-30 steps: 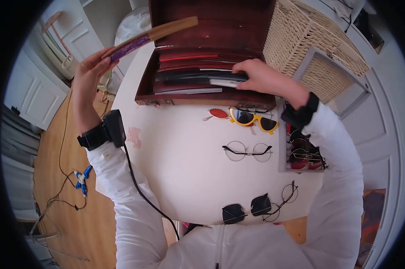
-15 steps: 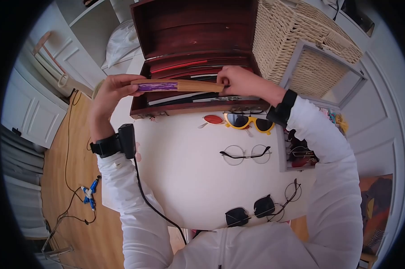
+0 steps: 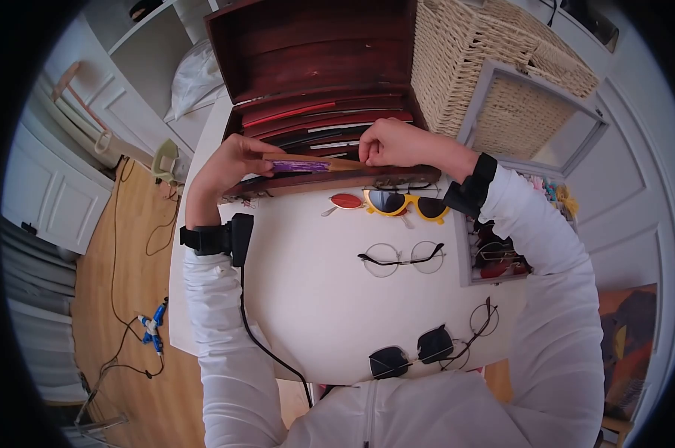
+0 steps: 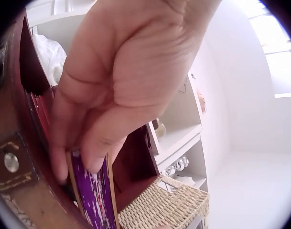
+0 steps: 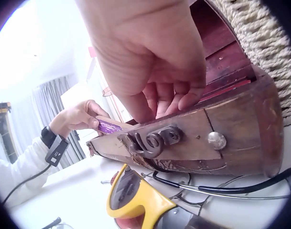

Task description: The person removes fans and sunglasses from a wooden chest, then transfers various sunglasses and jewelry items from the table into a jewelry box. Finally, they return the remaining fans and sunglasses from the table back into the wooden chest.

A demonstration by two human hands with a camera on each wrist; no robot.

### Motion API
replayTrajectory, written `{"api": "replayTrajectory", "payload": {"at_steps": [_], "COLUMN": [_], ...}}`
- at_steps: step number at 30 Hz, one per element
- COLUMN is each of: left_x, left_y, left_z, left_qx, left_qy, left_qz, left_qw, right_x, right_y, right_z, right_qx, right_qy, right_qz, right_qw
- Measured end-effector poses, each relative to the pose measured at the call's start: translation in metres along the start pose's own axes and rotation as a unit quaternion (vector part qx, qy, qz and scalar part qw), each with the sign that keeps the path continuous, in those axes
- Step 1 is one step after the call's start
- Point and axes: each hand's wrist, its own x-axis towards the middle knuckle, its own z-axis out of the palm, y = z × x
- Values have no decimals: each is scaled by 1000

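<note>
My left hand (image 3: 233, 168) pinches one end of a closed folding fan (image 3: 305, 165) with tan wooden guards and purple pleats. The fan lies along the front wall of an open dark red wooden chest (image 3: 300, 56), partly inside it. In the left wrist view, thumb and fingers grip the purple fan (image 4: 95, 191) just at the chest's rim. My right hand (image 3: 401, 144) reaches over the front wall at the fan's other end, its fingers (image 5: 190, 98) bent down inside the chest. What they hold I cannot tell. Several closed fans (image 3: 307, 112) stand in rows in the chest.
Before the chest lie yellow-framed sunglasses (image 3: 408, 206) and red-lensed glasses (image 3: 347, 201). Round glasses (image 3: 401, 259) and black sunglasses (image 3: 389, 362) lie nearer me. An open grey glasses case (image 3: 468, 254) and a woven basket (image 3: 464, 52) stand right. A cable (image 3: 266, 351) hangs from my left wrist.
My left hand has brought the purple fan from high on the left, over to the right and down to the chest's front. My right hand has shifted from the black fans towards the chest's front wall.
</note>
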Motion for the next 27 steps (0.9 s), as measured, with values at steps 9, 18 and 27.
{"api": "replayTrajectory", "payload": {"at_steps": [9,18,27], "left_x": [3,5,0], "left_y": [3,7,25], "left_z": [11,23,42], "left_qx": [189,301,307], "left_qy": [4,42,42], "left_qz": [-7,-17,-1], "left_qw": [982,953,951], "right_x": [-2,-34,-119], "right_y": [-10,-24,-64], "right_z": [-3,-20,-24], "right_qx": [-59,-138,-211], "right_qy": [-4,64,-81], "right_qz": [5,-44,133], "right_qw": [998,987,965]}}
